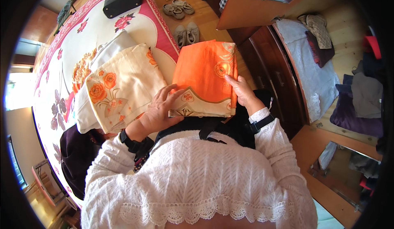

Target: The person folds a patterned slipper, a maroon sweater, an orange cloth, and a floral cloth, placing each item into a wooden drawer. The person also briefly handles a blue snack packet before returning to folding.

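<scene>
A folded orange and cream cloth with a flower print (198, 66) lies across my lap, held between both hands. My right hand (244, 92) grips its right edge, the thumb on top beside a printed orange flower. At its lower left corner is my left hand (158, 110), fingers spread over the top and thumb along the near edge. Just left of that hand, a folded cream cloth with orange flowers (129, 75) rests on a pile on the bed. Beneath and behind it show a folded white cloth (112, 49) and a patterned orange-brown cloth (82, 67).
The bed (92, 33) has a white and pink floral cover and bears a black handbag (123, 1). Dark clothing (78, 158) lies by my left elbow. To the right stands an open wardrobe with folded clothes (358, 102) and a door (237, 6). Shoes (186, 33) sit on the floor.
</scene>
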